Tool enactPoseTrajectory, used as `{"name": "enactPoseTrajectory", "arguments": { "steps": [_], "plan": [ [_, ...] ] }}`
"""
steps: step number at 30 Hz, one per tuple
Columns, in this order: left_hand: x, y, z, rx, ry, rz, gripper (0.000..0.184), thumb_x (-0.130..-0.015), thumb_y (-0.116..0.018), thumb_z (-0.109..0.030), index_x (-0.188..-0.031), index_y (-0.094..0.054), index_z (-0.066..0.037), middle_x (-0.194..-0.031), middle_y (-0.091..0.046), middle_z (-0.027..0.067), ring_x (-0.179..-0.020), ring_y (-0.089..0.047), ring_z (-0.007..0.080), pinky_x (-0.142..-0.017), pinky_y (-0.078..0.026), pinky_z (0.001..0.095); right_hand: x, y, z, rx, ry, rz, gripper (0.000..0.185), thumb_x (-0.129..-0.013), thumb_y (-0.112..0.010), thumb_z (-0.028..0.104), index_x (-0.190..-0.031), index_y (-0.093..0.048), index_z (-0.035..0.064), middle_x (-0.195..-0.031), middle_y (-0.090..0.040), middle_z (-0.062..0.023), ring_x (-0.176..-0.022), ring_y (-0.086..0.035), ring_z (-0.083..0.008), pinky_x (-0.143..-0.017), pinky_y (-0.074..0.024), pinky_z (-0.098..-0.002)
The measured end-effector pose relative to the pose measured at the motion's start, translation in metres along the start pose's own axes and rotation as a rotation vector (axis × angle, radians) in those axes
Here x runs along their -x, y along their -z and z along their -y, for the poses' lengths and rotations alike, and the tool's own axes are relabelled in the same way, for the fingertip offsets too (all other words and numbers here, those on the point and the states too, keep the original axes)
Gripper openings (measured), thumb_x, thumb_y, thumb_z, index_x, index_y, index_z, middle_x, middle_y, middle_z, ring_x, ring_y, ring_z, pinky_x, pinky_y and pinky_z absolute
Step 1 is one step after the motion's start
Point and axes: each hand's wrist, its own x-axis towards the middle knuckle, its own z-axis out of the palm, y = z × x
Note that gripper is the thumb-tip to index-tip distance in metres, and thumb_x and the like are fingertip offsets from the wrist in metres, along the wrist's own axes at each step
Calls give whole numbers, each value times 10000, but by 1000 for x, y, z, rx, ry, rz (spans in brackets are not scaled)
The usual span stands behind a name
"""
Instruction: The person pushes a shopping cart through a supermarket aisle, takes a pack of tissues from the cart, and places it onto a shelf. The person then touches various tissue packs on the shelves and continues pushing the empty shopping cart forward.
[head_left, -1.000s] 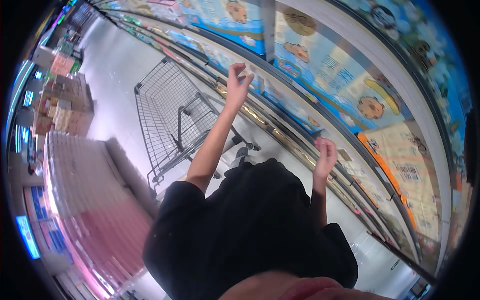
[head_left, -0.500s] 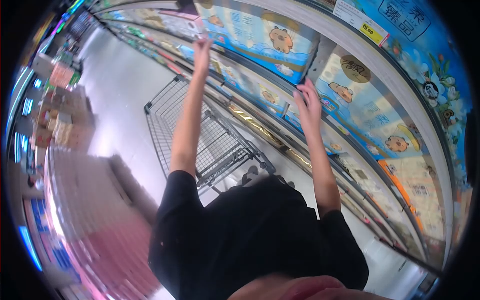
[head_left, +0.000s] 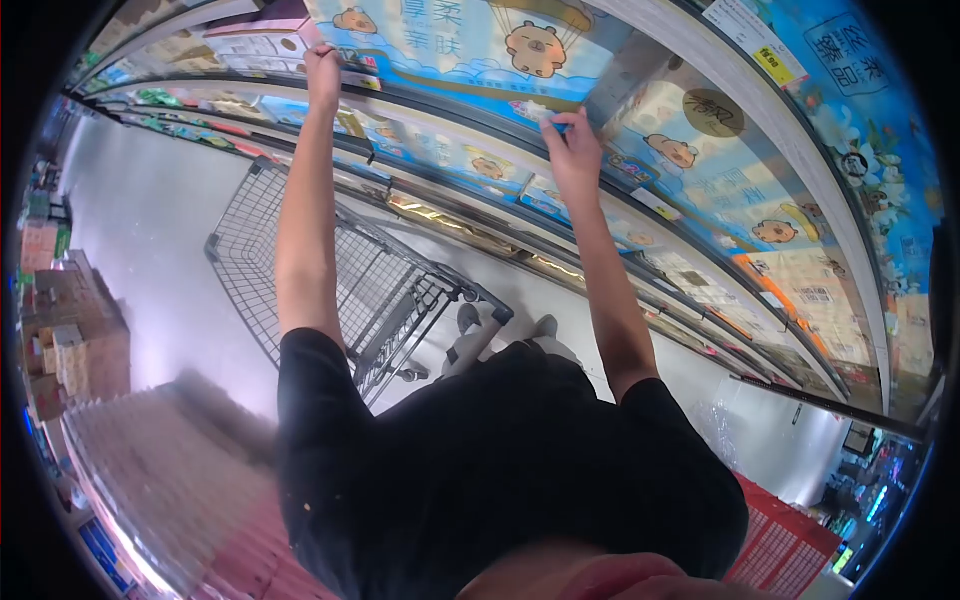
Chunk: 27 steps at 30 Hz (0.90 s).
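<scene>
A large blue and cream package (head_left: 450, 45) with a cartoon animal print stands on the shelf at the top. My left hand (head_left: 322, 78) is closed on its lower left edge, beside a pink and white package (head_left: 262, 45). At its lower right corner, my right hand (head_left: 575, 150) pinches the edge between thumb and fingers. A similar package with a brown round mark (head_left: 714, 112) is to the right of my right hand. The fingertips of both hands are partly hidden.
A wire shopping cart (head_left: 350, 275) stands below my left forearm, near my feet. Lower shelves (head_left: 480, 235) run diagonally under my hands. Stacked boxes (head_left: 75, 345) and a pinkish stack (head_left: 180, 480) are at left. A red crate (head_left: 780, 540) is at lower right.
Both hands have moved up and left in the view, and their fingers have closed at the blue package's lower edge. The view has shifted, and the red crate has come into sight.
</scene>
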Motion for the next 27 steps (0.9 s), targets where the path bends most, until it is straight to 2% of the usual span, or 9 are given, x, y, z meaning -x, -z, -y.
{"name": "enactPoseTrajectory", "arguments": {
  "steps": [4,6,10,11,12,14,15,22,27],
  "plan": [
    [11,-3,-5,-13,6,48,258,-745,-539,-75,-979,-471,10,-933,-524,108,-885,-508,211,-817,-410,300,7,-7,0,-108,20,-82,244,-826,-704,202,-954,-605,19,-1252,-551,-292,-1362,-363,-340,-989,-426,-398],
    [14,-2,-12,-57,-17,76,264,-750,-534,-88,-990,-474,6,-932,-520,112,-874,-511,213,-817,-410,295,8,-7,4,-176,-16,-34,180,-854,-685,122,-934,-601,-16,-1269,-549,-146,-1018,-552,-117,-915,-435,-262],
    [1,6,14,-71,-50,136,285,-753,-535,-93,-1012,-481,13,-937,-529,112,-853,-519,204,-816,-414,285,20,4,16,-126,-62,-72,201,-857,-682,144,-953,-606,-15,-1150,-592,-125,-914,-565,-98,-840,-465,-243],
    [-1,7,17,-31,-54,158,293,-757,-530,-81,-1028,-474,15,-943,-530,112,-856,-518,197,-815,-417,285,23,5,12,-101,-76,-80,216,-849,-687,141,-989,-610,-6,-1164,-609,-170,-1082,-575,-166,-898,-456,-272],
    [0,3,17,12,-57,177,302,-760,-525,-69,-1044,-466,17,-949,-531,111,-859,-518,190,-814,-419,285,29,8,10,-88,-86,-92,216,-849,-687,141,-989,-610,-6,-1164,-609,-170,-1082,-575,-166,-898,-456,-272],
    [17,-5,3,73,-12,201,323,-777,-529,-53,-1079,-442,19,-964,-534,116,-850,-521,174,-800,-426,272,40,13,9,108,125,-104,245,-837,-694,135,-1029,-611,7,-1207,-598,-214,-1306,-450,-263,-973,-428,-317],
    [21,-7,3,72,-30,199,337,-782,-538,-54,-1093,-432,20,-969,-538,119,-848,-525,169,-788,-427,265,44,18,9,63,74,-48,274,-825,-702,135,-1052,-609,15,-1253,-561,-248,-1408,-275,-308,-1034,-386,-356],
    [40,-11,-5,-28,-59,220,386,-793,-573,-61,-1136,-419,30,-1009,-555,140,-890,-540,184,-832,-437,285,40,31,1,-21,0,-37,304,-835,-691,149,-1102,-607,30,-1309,-522,-247,-1398,-305,-288,-1048,-369,-343],
    [34,-10,8,-96,-121,242,445,-772,-602,-83,-1157,-414,39,-1083,-567,181,-1014,-552,240,-908,-419,322,29,24,-2,-137,-1,-96,374,-803,-743,202,-1122,-601,65,-1379,-425,-316,-1354,-383,-290,-1007,-404,-346]
  ]
}}
